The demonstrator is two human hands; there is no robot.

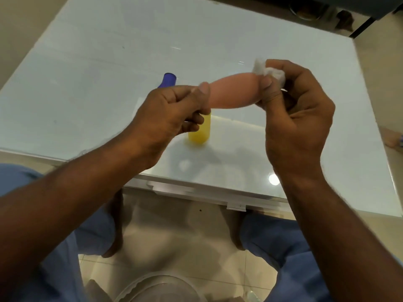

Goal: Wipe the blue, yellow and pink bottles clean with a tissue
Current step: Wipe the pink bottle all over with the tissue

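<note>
I hold the pink bottle (233,92) sideways above the table. My left hand (168,112) grips its left end. My right hand (292,118) pinches a crumpled white tissue (270,71) against the bottle's right end. The yellow bottle (200,131) stands upright on the white table (109,94) just below my left hand, its top hidden by my fingers. Behind my left hand only the upper part of the blue bottle (168,80) shows.
The glossy white table's near edge (196,190) runs just in front of my knees. A clear plastic container (161,288) sits on the tiled floor between my feet. Dark furniture (327,12) stands past the table's far right corner.
</note>
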